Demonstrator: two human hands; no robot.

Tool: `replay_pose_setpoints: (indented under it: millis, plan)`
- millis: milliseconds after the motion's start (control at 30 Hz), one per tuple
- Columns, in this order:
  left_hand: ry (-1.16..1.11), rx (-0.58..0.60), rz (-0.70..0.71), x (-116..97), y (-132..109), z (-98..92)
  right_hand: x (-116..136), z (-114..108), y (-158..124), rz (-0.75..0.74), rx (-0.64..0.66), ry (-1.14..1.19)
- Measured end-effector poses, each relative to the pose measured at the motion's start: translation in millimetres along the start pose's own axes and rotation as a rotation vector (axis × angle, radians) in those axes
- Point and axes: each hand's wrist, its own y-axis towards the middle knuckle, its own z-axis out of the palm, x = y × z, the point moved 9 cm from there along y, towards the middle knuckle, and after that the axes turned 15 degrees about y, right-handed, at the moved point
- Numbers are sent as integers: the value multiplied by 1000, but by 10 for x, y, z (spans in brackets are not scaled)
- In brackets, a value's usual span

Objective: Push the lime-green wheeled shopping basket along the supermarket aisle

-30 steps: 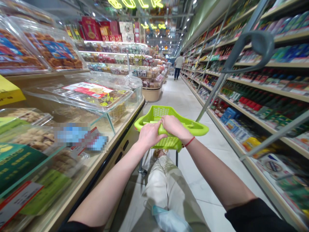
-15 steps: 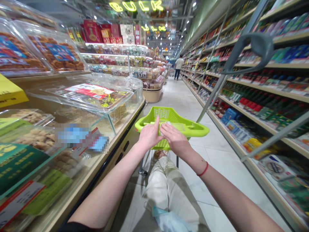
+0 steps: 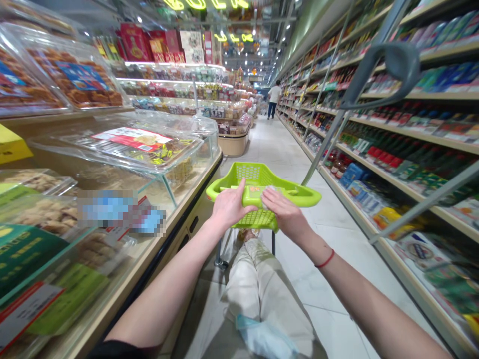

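The left hand (image 3: pixel 234 205) lies open and palm-down on the handle (image 3: pixel 254 197) of a lime plastic cart (image 3: pixel 262 172), and the right hand (image 3: pixel 286 213), also open, rests its fingertips (image 3: pixel 266 195) on the same handle without closing around it. Below the cart are beige trousers (image 3: pixel 262 284) with a blue mask (image 3: pixel 265 338) hanging in front. To the left stands a desk (image 3: pixel 164 234) of lidded pastry trays, to the right a shelf (image 3: pixel 407 139) of packaged goods, and a shopper (image 3: pixel 274 99) stands far down the aisle.
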Motion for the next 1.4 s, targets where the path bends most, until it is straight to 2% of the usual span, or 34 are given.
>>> replay_pose_setpoints:
  millis: [100, 200, 267, 333, 533, 633, 733, 900, 1033, 1167, 1400]
  plan:
    - [4, 7, -1, 4, 3, 2, 189, 316, 274, -27, 58, 0]
    - [-1, 3, 6, 33, 4, 9, 235, 404, 362, -34, 78, -20]
    - [-7, -5, 3, 63, 6, 17, 195, 305, 276, -52, 69, -23]
    - [-15, -12, -1, 85, 8, 27, 89, 114, 110, -55, 46, -27]
    - [-29, -21, 14, 94, -1, 15, -442, -555, -425, 72, -63, -44]
    - [-33, -17, 32, 55, -16, -22, -560, -732, -540, 100, -124, -41]
    - [-27, -32, 50, -51, 17, -90, -498, -670, -469, 96, -122, -45]
    - [-7, -133, 175, -413, 196, -243, -202, -258, -87, 23, -48, -69]
    - [-10, -89, 222, -568, 281, -150, -100, -126, 56, -30, -83, -85]
    - [2, -135, 216, -561, 251, -109, -190, -238, -113, -37, -102, -78]
    - [6, -140, 223, -551, 231, -110, -643, -834, -625, 31, -215, -104]
